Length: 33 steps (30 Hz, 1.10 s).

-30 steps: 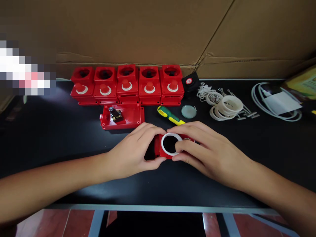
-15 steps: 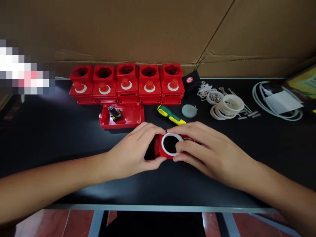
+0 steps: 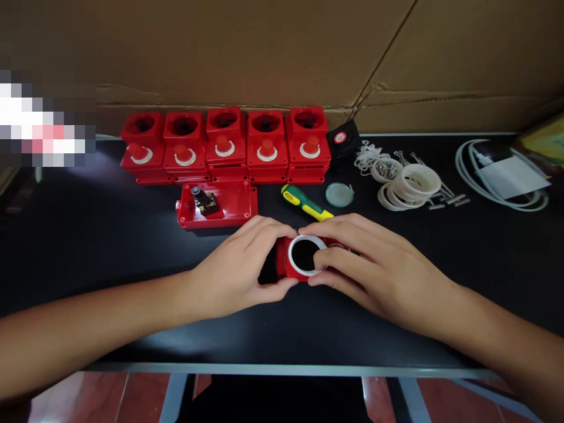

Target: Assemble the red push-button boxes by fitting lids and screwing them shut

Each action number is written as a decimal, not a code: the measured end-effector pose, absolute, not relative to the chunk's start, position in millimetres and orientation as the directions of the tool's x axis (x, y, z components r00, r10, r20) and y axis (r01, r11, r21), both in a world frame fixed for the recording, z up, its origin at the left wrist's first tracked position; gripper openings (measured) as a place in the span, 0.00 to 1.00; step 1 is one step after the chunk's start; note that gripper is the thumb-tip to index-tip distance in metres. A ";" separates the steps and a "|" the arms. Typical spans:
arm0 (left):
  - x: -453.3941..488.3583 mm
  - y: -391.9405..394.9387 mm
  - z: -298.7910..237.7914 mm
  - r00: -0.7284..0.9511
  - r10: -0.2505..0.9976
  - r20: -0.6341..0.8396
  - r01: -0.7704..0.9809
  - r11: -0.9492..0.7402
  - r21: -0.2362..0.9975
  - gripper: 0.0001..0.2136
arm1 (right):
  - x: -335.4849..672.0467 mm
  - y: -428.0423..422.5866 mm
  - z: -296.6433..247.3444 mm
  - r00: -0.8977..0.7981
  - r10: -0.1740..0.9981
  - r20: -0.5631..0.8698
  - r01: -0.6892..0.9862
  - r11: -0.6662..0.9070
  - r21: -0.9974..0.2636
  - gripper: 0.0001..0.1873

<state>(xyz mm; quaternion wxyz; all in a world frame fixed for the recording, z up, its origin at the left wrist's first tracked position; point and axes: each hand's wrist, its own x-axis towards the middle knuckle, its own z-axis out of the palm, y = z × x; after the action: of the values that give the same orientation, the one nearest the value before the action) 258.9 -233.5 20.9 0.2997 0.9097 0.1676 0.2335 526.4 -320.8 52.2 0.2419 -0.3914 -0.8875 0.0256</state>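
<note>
At the middle of the black table, both hands close on a red plastic housing cover [image 3: 283,261]. A white ring [image 3: 291,256] lies on it around a dark round opening. My left hand [image 3: 231,264] pinches the cover's left end between fingers and thumb. From the right, my right hand [image 3: 379,267] grips the cover, with a bent finger over the ring's right edge. That hand hides most of the cover's right part. Just behind is an open red base box [image 3: 238,202] with a black switch part [image 3: 203,201] inside. A green-and-yellow screwdriver [image 3: 306,202] lies near my right fingertips.
Several red housings [image 3: 267,144] with red knobs line the back, beside a black object [image 3: 343,139]. Right of the screwdriver are a clear disc [image 3: 339,195], stacked white rings [image 3: 416,181], small metal parts [image 3: 386,169] and a coiled white cable [image 3: 465,176]. Cardboard [image 3: 247,53] stands behind.
Both hands keep almost the same grip on the red cover and ring. The background has shifted slightly in view; nothing else visibly moves.
</note>
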 end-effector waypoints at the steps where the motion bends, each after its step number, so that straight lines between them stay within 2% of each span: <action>1: 259.1 -233.6 20.9 0.835 0.444 0.325 0.165 -0.765 0.622 0.21 | 526.2 -321.1 52.8 -0.576 0.708 0.409 0.685 0.691 -0.231 0.09; 14: 258.0 -233.2 20.0 0.834 0.433 0.342 0.160 -0.784 0.600 0.23 | 521.7 -325.4 51.5 -0.550 0.727 0.411 0.738 0.654 -0.168 0.13; 17: 256.9 -233.0 19.9 0.838 0.426 0.341 0.148 -0.780 0.608 0.22 | 524.1 -325.2 51.3 -0.525 0.750 0.403 0.727 0.641 -0.245 0.18; 20: 256.4 -233.0 20.6 0.838 0.421 0.346 0.142 -0.782 0.606 0.22 | 528.1 -322.7 53.4 -0.517 0.787 0.335 0.687 0.616 -0.386 0.24; 24: 256.7 -233.5 21.1 0.837 0.429 0.339 0.154 -0.780 0.607 0.21 | 531.5 -318.4 55.7 -0.522 0.803 0.288 0.591 0.584 -0.556 0.20; 33: 257.4 -233.4 21.8 0.839 0.426 0.340 0.154 -0.784 0.602 0.21 | 530.2 -318.4 53.3 -0.523 0.761 0.384 0.569 0.647 -0.508 0.19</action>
<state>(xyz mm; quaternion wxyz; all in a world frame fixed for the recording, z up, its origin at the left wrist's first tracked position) 257.4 -233.4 21.8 0.2883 0.9144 0.1584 0.2358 530.2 -318.4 53.3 0.2969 -0.3878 -0.8574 0.1620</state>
